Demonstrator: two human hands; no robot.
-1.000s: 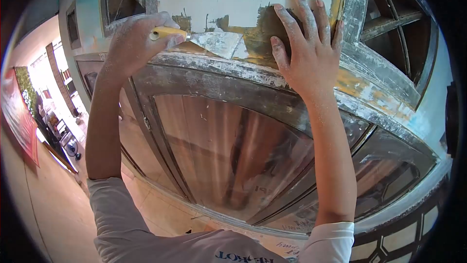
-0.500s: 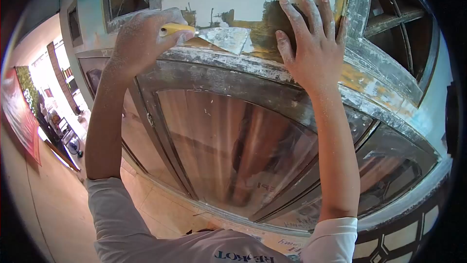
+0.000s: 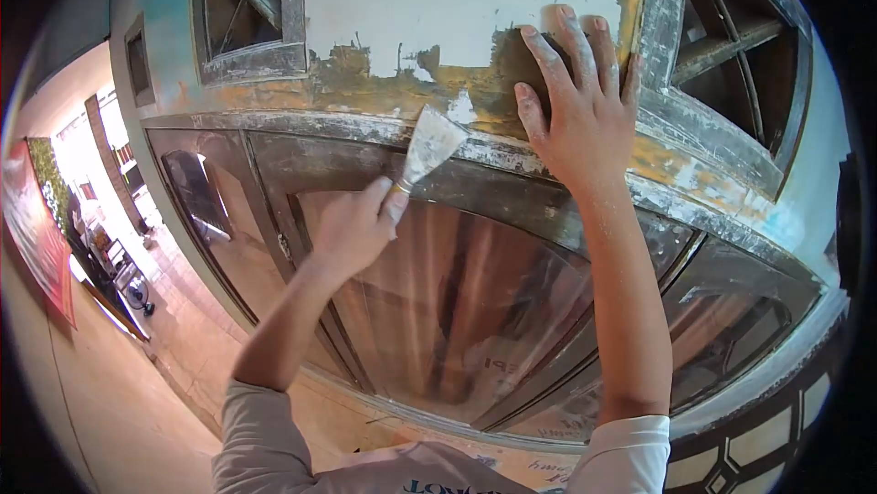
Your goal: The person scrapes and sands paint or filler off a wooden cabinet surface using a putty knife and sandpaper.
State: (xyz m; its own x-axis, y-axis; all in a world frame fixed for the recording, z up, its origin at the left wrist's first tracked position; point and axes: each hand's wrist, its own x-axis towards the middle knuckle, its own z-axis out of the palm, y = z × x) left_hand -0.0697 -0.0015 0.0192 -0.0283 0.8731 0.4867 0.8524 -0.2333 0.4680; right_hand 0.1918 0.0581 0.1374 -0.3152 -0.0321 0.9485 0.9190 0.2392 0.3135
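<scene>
My left hand (image 3: 356,224) is closed round the handle of a scraper (image 3: 431,145). Its wide, dusty blade points up and overlaps the weathered wooden ledge (image 3: 365,127) in this view. Above that ledge is a white panel (image 3: 411,0) with ragged lower edges, where dark and yellowish layers show. My right hand (image 3: 585,96) is spread over the lower right of the panel, fingers apart and dusted with white, holding nothing.
Below the ledge stand framed glass panes (image 3: 457,311) with reflections in them. Lattice openings (image 3: 245,2) flank the panel on both sides, the right one (image 3: 740,46) larger. At far left a doorway leads to a room with a fan (image 3: 137,296).
My left hand has come down and to the right with the scraper, whose blade has turned from sideways to pointing up. My right hand stays nearly where it was.
</scene>
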